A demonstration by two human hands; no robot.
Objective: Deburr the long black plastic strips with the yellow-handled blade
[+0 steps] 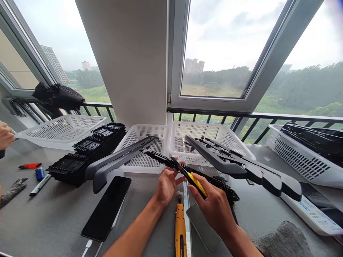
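Note:
My left hand (166, 184) is closed around the middle of a long black plastic trim part (158, 157), which slants across in front of me. In my right hand (211, 194) is a yellow and black utility knife (197, 185), its blade against or just over the part near my left fingers. I cannot tell whether the blade touches it. Below my hands lies a yellow rotary tool (180, 228) with a small pale tip. A grey flat phone-like slab (202, 226) rests beside it, partly covered by my right arm.
White baskets (142, 167) line the window side, with grey-black handle-like trims (214, 160) leaning across them. Black ribbed parts (88, 150) are stacked at left. A phone (107, 208), a marker (40, 185) and a grey cloth (284, 239) lie around. Another person's hand (5, 135) shows far left.

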